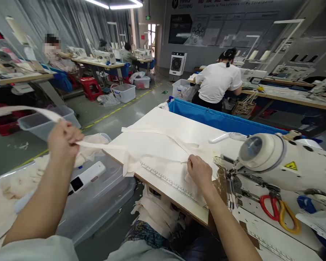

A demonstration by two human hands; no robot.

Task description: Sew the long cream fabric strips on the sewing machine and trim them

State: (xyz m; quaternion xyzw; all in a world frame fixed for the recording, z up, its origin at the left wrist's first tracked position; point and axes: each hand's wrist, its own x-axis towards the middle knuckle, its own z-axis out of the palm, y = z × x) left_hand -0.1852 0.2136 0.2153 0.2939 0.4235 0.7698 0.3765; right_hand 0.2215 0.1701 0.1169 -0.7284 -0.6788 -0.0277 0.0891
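Note:
My left hand [63, 139] is raised over the plastic bin at the left, its fingers closed round a long cream fabric strip [105, 146]. One end of the strip trails off to the left edge; the other runs right to a bunched cream piece at the table's edge. Over the white table [163, 119], my right hand [199, 172] is closed on cream fabric, with a thin band stretching left from its fingertips. Another narrow cloth band [149, 131] lies across the tabletop and leads towards my right hand. The fingertips of my right hand are partly hidden.
A sewing machine [285, 156] stands at the right, with red and yellow scissors [279, 212] on its bed. A clear bin [97, 203] at the left holds fabric and a white handheld device [88, 177]. Behind the table is a blue cloth trough [220, 117]. Co-workers sit farther back.

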